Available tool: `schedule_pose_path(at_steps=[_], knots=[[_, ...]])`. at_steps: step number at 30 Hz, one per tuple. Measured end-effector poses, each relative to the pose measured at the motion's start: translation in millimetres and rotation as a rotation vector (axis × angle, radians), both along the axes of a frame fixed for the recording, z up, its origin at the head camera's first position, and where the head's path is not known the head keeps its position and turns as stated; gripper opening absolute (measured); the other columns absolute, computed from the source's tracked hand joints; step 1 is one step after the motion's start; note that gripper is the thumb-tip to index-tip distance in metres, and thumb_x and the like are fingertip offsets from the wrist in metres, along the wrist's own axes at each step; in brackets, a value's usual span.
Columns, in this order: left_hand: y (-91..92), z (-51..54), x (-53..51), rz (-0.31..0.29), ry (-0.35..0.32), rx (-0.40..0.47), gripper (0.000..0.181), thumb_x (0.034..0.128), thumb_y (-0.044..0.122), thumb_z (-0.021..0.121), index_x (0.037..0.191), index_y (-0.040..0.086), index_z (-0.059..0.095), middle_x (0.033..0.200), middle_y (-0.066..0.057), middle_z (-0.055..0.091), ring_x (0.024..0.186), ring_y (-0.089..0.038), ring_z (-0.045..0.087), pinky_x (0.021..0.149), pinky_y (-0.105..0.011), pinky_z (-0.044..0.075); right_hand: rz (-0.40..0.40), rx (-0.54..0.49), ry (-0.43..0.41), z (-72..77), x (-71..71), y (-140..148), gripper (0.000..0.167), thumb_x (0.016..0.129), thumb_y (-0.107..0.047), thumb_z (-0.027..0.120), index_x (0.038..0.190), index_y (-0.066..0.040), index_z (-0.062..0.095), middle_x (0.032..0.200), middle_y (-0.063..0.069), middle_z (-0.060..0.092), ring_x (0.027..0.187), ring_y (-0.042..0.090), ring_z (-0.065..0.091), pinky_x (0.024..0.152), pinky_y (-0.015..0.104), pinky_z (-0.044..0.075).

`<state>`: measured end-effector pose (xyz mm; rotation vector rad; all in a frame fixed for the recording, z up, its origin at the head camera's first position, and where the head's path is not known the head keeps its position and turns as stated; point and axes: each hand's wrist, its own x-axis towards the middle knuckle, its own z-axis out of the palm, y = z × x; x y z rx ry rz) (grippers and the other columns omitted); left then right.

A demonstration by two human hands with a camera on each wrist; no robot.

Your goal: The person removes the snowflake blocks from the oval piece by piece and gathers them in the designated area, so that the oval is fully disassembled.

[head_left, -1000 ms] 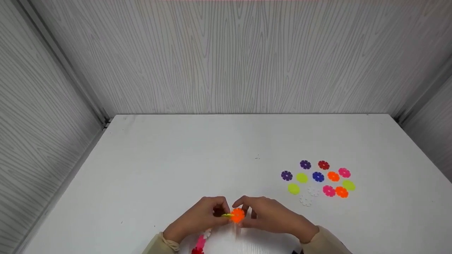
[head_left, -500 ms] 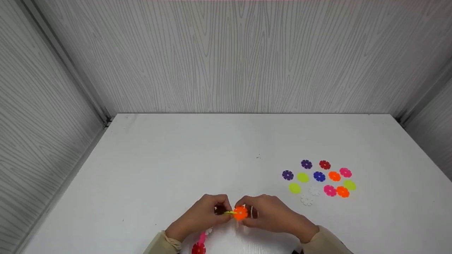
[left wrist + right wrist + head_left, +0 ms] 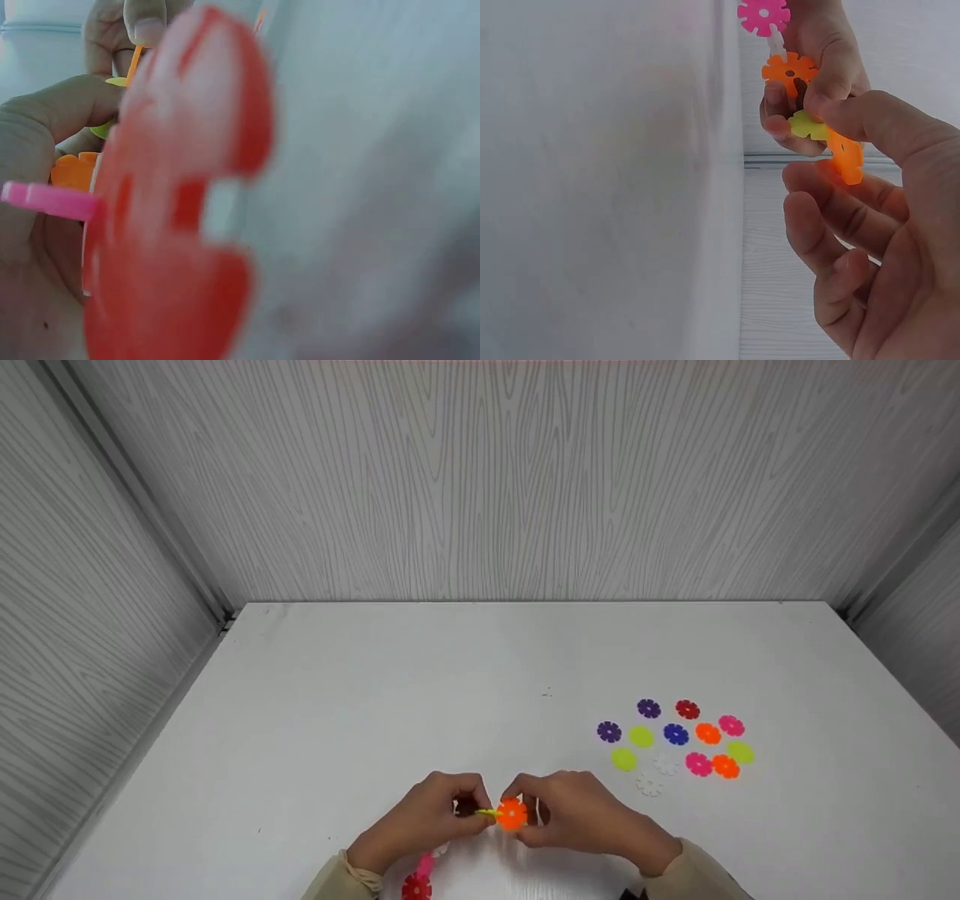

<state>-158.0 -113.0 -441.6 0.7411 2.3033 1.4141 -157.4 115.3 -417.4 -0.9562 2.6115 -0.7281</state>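
Near the table's front edge, the left hand (image 3: 439, 819) pinches a yellow-green notched disc (image 3: 487, 812) seen edge-on. An orange disc (image 3: 512, 814) meets it on the right, held between thumb and fingers of the right hand (image 3: 581, 817). In the right wrist view the yellow-green disc (image 3: 808, 125) joins this orange disc (image 3: 845, 156); beyond it a chain runs through a dark piece, another orange disc (image 3: 789, 73), a white one and a pink one (image 3: 763, 13). A red disc (image 3: 417, 886) hangs at the chain's lower end, large and blurred in the left wrist view.
Loose notched discs lie spread at the right of the white table (image 3: 375, 682): purple (image 3: 609, 732), blue (image 3: 676, 734), red (image 3: 687, 709), pink (image 3: 698, 764), orange (image 3: 725, 766), yellow-green (image 3: 624, 759) and white (image 3: 649, 785). Grey wood-grain panels (image 3: 480, 480) stand behind and at both sides.
The orange disc has shifted slightly right against the yellow-green one, and the right hand's fingers have closed onto it. The loose discs lie as before.
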Motion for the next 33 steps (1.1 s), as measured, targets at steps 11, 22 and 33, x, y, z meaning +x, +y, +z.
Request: schedule_pose_path(at_steps=[11, 22, 33], knots=[[2.5, 4.4, 0.7, -0.006, 0.027, 0.002, 0.005, 0.0853, 0.013, 0.070, 0.081, 0.014, 0.067, 0.077, 0.000, 0.066, 0.066, 0.002, 0.050, 0.062, -0.016, 0.043, -0.001, -0.024, 0.028, 3.5, 1.4, 3.7, 0.027, 0.082, -0.025, 0.074, 0.107, -0.016, 0.067, 0.076, -0.010, 0.068, 0.060, -0.003, 0.048, 0.062, 0.017, 0.042], [-24.2, 5.4, -7.1, 0.142, 0.068, -0.069, 0.008, 0.0860, 0.013, 0.068, 0.080, 0.012, 0.063, 0.079, 0.002, 0.065, 0.067, -0.004, 0.049, 0.060, -0.018, 0.042, -0.081, -0.113, 0.013, 14.9, -4.8, 30.8, 0.028, 0.083, -0.025, 0.074, 0.107, -0.015, 0.065, 0.082, -0.007, 0.069, 0.068, -0.001, 0.053, 0.061, 0.017, 0.046], [-35.1, 5.2, -9.0, 0.142, 0.047, -0.035, 0.006, 0.0869, 0.015, 0.069, 0.086, 0.012, 0.064, 0.078, 0.001, 0.061, 0.071, -0.005, 0.049, 0.061, -0.018, 0.041, -0.224, -0.164, -0.067, 16.6, -19.5, 92.3, 0.041, 0.088, -0.022, 0.070, 0.127, -0.013, 0.060, 0.085, -0.004, 0.062, 0.072, 0.006, 0.053, 0.058, 0.020, 0.047]])
